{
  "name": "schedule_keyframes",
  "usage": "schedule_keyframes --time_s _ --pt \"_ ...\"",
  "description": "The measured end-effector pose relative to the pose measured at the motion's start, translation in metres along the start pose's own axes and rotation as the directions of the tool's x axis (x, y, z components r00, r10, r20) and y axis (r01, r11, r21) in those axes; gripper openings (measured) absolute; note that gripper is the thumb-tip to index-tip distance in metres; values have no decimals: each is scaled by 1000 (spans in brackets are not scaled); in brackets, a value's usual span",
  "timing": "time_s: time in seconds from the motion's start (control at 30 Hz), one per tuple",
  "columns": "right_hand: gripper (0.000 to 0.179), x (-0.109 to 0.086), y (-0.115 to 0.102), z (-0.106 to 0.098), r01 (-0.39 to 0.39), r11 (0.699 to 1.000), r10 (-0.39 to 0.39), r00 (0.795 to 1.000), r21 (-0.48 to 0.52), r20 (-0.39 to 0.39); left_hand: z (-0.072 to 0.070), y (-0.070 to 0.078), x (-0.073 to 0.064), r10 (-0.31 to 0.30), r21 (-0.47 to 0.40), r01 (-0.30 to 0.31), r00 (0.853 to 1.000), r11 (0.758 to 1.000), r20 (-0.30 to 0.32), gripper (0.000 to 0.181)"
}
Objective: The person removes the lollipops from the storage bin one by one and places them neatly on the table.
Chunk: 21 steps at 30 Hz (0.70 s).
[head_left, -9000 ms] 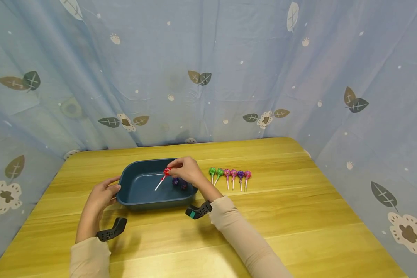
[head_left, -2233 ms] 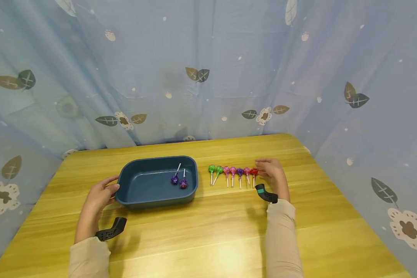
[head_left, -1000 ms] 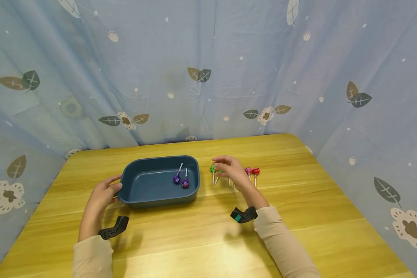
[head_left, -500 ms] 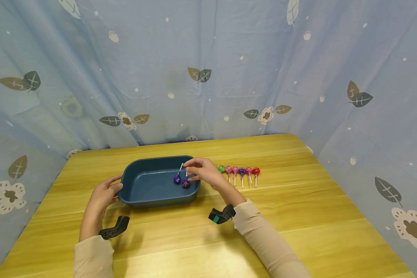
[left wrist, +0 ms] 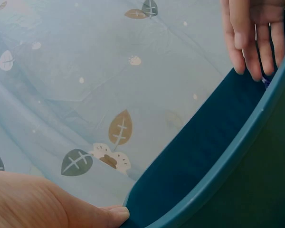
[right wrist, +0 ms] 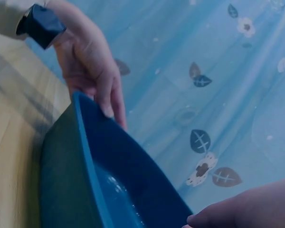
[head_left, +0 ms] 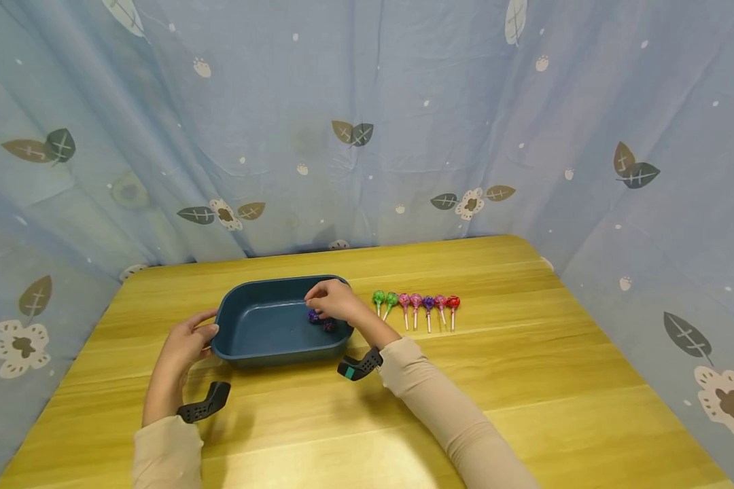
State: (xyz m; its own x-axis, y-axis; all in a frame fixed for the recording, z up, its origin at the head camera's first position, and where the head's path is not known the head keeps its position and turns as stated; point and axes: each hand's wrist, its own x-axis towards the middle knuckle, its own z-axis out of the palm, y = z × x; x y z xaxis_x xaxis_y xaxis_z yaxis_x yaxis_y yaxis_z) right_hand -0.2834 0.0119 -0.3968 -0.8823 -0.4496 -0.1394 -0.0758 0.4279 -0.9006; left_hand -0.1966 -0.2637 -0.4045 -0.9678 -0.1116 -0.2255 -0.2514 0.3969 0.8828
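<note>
My left hand (head_left: 186, 341) grips the left end of a dark blue plastic bin (head_left: 269, 356), its thumb (left wrist: 116, 214) at the rim in the left wrist view. My right hand (head_left: 336, 301) reaches in over the bin's right end. Beneath its fingertips lie two purple-wrapped lollipops (head_left: 329, 325), their sticks hidden by the hand. In the left wrist view the right hand's fingers (left wrist: 251, 57) point down, rather straight and slightly apart, with a bit of purple wrapper behind them.
Right of the bin, a row of lollipops lies on the wooden table (head_left: 465, 380): green (head_left: 378, 297), pink (head_left: 416, 299), one purple (head_left: 428, 302) and a red one (head_left: 453, 301) at the right end. A blue patterned curtain (head_left: 404, 136) hangs behind.
A red lollipop, held over the bin earlier, now lies at the row's right end. The right hand has since moved left from the row into the bin. The left hand stays on the bin.
</note>
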Motion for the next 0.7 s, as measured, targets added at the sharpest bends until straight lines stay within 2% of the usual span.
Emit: schedule_keyframes --time_s 0.2,0.43,0.57,0.7 --pt "21 9 2 5 -7 989 3 1000 -146 -29 0 -1 0 0 -1 0 1000 1000 0 52" --pt "20 15 0 8 -13 943 -14 997 -334 -76 0 0 0 0 1 0 1000 1000 7 52" --pt "18 15 -2 10 -34 930 7 997 -366 -76 -1 -1 0 0 1 0 1000 1000 15 53" --pt "18 13 -5 10 -66 945 51 997 -321 -56 -1 -2 0 -1 0 1 1000 1000 15 53"
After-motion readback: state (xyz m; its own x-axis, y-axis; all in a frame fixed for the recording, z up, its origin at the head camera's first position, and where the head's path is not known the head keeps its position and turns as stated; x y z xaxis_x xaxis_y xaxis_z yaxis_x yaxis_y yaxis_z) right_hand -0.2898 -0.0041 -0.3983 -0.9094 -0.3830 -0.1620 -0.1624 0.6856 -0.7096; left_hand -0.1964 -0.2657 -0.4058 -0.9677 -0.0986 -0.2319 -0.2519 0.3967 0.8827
